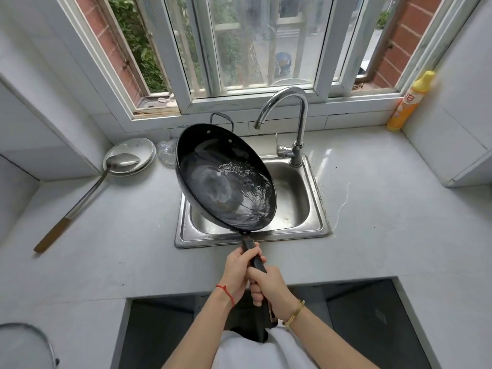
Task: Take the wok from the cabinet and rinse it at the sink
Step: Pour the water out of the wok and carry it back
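Note:
A black wok (210, 166) hangs tilted over the left part of the steel sink (316, 222), with water swirling in its lower right side. Its long dark handle (250, 246) points toward me. My left hand (238, 270) grips the handle nearer the wok. My right hand (269, 287) grips it just behind, closer to my body. The chrome faucet (298, 123) stands behind the sink, its spout to the right of the wok's far rim; no water stream shows from it.
A metal ladle (87, 187) with a wooden grip rests on stacked white plates (143, 150) at the left. A steel scourer (166, 155) lies behind the wok. A yellow detergent bottle (407, 105) stands at the back right. A window spans the back wall.

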`<state>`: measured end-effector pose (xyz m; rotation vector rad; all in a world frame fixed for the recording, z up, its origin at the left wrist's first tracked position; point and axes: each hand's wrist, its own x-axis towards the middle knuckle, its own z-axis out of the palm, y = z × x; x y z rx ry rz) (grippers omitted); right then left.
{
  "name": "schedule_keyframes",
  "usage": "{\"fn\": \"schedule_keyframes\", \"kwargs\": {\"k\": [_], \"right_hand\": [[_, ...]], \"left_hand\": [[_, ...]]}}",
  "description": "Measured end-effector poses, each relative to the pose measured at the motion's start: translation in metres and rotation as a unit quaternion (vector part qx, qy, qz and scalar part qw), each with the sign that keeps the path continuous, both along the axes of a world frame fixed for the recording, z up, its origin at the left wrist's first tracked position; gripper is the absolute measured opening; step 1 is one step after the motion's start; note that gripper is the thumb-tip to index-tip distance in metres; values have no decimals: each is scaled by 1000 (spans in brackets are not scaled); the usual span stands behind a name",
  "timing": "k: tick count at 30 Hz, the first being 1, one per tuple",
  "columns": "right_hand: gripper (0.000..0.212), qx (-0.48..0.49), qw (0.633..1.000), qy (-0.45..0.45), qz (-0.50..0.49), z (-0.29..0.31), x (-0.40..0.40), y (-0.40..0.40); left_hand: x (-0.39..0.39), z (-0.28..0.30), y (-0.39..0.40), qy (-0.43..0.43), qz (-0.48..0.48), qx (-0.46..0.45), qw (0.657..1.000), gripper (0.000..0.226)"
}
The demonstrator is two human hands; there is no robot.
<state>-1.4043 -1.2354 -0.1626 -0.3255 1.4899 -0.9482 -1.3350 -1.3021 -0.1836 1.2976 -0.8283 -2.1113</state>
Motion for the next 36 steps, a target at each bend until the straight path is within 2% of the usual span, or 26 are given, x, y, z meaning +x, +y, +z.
{"fn": "schedule_keyframes", "kwargs": {"k": [3,9,13,26,32,36], "right_hand": [[31,1,999,-39,-6,2,4,-4],[44,1,993,-113,-19,1,13,-14],[45,4,987,-157,-25,-2,16,-19],[66,-46,951,-304,-15,3,18,-35],[65,-59,927,-371,-1,6,17,-38],[56,-79,903,-421,15,9,17,-41]], "left_hand": [[2,1,-3,-16,0,-11,1000,5],[8,8,-6,-84,-11,-33,996,17],[4,15,-9,-120,13,-58,991,11],[4,30,-21,-217,14,-194,957,9],[4,39,-22,-252,12,-228,941,11],[5,46,-24,-275,13,-268,923,14]]}}
